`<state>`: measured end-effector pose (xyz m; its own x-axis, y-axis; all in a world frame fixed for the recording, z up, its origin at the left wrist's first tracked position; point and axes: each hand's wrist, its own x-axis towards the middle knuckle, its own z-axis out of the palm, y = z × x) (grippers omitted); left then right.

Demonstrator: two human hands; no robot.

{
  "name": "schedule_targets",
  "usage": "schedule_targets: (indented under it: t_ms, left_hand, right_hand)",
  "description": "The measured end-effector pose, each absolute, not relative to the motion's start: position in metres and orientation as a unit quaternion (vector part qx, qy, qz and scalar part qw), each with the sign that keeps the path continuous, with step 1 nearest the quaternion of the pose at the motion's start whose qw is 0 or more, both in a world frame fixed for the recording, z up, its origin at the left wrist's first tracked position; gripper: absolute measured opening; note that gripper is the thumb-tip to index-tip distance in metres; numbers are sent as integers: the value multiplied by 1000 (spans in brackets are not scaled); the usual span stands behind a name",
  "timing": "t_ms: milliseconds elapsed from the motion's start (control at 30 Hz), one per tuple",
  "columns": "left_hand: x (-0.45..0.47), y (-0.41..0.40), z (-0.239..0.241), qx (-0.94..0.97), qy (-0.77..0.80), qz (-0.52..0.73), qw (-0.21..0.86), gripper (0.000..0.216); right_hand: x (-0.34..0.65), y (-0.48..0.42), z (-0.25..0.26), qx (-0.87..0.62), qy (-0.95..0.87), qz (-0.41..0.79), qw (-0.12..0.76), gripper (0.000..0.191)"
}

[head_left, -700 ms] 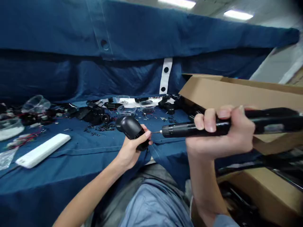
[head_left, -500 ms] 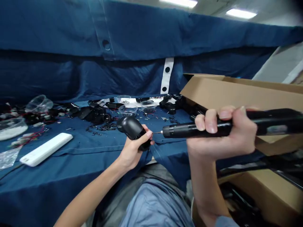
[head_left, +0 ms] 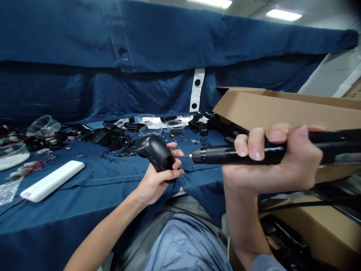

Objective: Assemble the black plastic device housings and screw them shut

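My left hand [head_left: 156, 180] is wrapped round a black rounded plastic part [head_left: 154, 151], held just above the blue cloth near the table's front edge. My right hand [head_left: 278, 160] grips a black electric screwdriver [head_left: 225, 154] that lies level and points left. Its thin bit tip [head_left: 186, 156] meets the right side of the black part, next to my left fingers.
A white flat bar [head_left: 52, 180] lies at the left. Clear plastic cups [head_left: 151, 130] and several black parts [head_left: 113, 137] are scattered at the back, with small screws around them. An open cardboard box [head_left: 282, 107] stands at the right, and another [head_left: 324, 229] sits lower right.
My left hand has turned the black part slightly and its fingers have shifted on it. The screwdriver stays level with its tip against the part.
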<state>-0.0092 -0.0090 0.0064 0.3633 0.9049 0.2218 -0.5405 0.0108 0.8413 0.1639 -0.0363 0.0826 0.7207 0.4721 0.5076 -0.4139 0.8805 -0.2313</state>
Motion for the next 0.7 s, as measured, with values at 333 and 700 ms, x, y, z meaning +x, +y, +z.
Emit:
schedule_targets:
  t_ms: [333,700]
  left_hand:
    - [-9,-7,4,480,181,490,705,66]
    - [-10,-8,5,485,159,472,719,66]
  right_hand:
    - [161,-37,77,-24,-340,242,908,18]
    - [162,-48,80,-25,-367,247,897,22]
